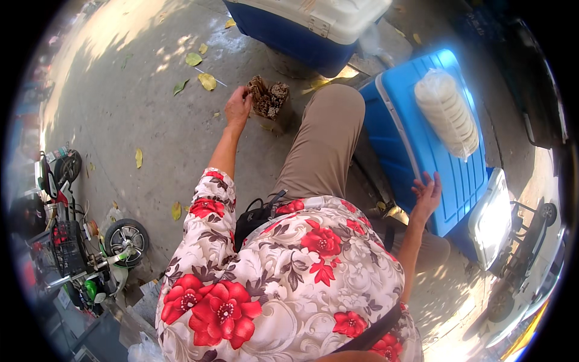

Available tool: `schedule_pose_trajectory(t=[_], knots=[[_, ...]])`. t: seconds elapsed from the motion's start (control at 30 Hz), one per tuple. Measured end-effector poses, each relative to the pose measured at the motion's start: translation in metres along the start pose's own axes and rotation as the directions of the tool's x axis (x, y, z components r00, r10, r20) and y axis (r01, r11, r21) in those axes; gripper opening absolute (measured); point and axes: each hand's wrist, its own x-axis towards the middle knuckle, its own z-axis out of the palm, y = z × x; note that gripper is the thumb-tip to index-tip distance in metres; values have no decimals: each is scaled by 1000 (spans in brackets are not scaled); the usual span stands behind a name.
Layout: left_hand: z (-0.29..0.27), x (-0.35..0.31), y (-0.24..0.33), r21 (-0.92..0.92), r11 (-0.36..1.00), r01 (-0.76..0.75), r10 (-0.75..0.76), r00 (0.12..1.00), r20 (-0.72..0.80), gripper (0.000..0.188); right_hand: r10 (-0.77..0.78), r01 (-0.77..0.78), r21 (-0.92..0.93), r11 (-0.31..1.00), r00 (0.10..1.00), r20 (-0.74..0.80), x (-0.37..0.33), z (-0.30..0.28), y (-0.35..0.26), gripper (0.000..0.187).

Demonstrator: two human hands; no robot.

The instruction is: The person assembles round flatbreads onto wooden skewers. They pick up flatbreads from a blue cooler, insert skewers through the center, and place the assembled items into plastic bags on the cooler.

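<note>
- We held the left hand on a brown, holed block — fingers pinching its upper edge.
- It looked brittle and light — we judged a grip low on its sides safer.
- Our right hand rested, fingers spread, on the blue cooler lid.

**Hidden, cropped, blurred**

Cut off by the top edge: blue cooler with white lid. Partly hidden behind the left hand: brown clump, kind unclear. Under the right hand, near edge of the blue cooler lid covered. Blurred and bent at the left rim: small bike. Washed out by glare at lower right: wheeled frame.
</note>
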Motion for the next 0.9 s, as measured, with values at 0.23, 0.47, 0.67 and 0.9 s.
schedule_pose_trajectory(t=[0.23,0.47,0.67,0.9], knots=[[1,-10,-1,-118,992,-34,33,999,-10,23,11,-10,-20,1000,999,42,-2,5,4,43],[-1,1,9,59,993,-104,107,992,-63,18,12,-11,-18,1000,998,55,-3,7,3,41],[-28,31,24,-115,977,-177,166,981,-96,14,32,-29,-34,999,997,75,-4,4,9,41],[-27,26,15,-65,986,-156,159,986,41,15,50,-49,-22,999,995,82,-8,16,6,40]])
